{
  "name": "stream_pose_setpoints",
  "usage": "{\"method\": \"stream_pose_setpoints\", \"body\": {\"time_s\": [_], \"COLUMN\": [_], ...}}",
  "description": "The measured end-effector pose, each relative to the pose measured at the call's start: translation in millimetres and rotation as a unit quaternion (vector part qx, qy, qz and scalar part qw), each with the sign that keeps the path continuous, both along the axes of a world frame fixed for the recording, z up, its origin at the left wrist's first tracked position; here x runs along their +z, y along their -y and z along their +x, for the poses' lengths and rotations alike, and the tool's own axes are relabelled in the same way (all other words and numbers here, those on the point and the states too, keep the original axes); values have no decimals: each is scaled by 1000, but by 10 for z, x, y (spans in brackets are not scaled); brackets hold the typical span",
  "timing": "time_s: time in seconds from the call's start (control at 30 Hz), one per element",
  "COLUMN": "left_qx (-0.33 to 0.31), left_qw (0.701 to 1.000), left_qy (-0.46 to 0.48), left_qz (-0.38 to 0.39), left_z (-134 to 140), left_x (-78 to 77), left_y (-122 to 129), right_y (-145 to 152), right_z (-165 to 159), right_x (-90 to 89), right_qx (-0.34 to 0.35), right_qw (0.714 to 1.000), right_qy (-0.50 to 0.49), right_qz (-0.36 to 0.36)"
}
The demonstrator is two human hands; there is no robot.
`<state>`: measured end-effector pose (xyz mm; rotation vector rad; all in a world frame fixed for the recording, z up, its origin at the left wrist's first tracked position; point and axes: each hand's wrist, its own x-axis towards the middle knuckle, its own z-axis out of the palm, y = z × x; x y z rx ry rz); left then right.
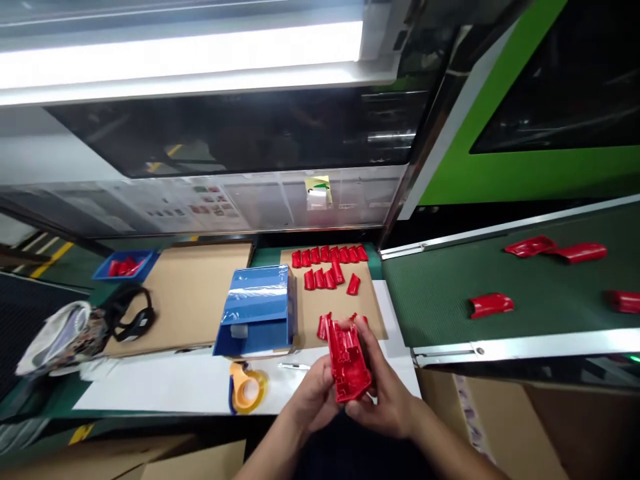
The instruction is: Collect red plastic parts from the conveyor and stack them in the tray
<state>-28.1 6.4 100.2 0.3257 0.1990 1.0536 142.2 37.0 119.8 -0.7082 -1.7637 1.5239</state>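
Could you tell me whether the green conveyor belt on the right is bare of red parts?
No, several red parts lie on the conveyor belt, apart from the one held in both hands.

Near worktop [150, 387] strip left of the tape dispenser [246, 389] is open. Blue box [257, 310] blocks the middle; rows of red parts [330, 267] crowd the far cardboard sheet [345, 310]. Right, conveyor belt [440, 287] has wide gaps between scattered parts.
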Motion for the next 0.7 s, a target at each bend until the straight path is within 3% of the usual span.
{"method": "stream_pose_setpoints", "body": {"time_s": [0.17,0.3,0.37,0.43,0.47,0.5,0.53,0.6,0.63,0.7], "left_qx": [22,-2,-18,1,15,27,38,55,63,63], "left_qw": [999,1000,999,1000,998,992,985,969,959,952], "left_qy": [21,17,33,-26,-60,-106,-141,-165,-170,-175], "left_qz": [8,18,3,-9,-24,-62,-93,-176,-216,-243], "left_z": [-11,37,48,43,34,21,7,-15,-19,-11], "left_x": [27,-83,-261,-482,-583,-662,-713,-719,-682,-567], "left_y": [79,65,26,-22,-44,-64,-84,-124,-145,-179], "right_y": [-59,-184,-363,-621,-768,-921,-1072,-1345,-1453,-1595], "right_z": [46,175,387,775,1031,1314,1607,2151,2370,2664], "right_x": [40,83,109,131,137,134,120,56,6,-118], "right_qx": [13,35,57,-14,-94,-201,-255,-312,-332,-345], "right_qw": [983,960,963,945,912,855,782,629,592,562], "right_qy": [155,123,174,304,384,455,548,707,734,751], "right_qz": [99,249,197,121,107,144,154,88,31,-32]}}
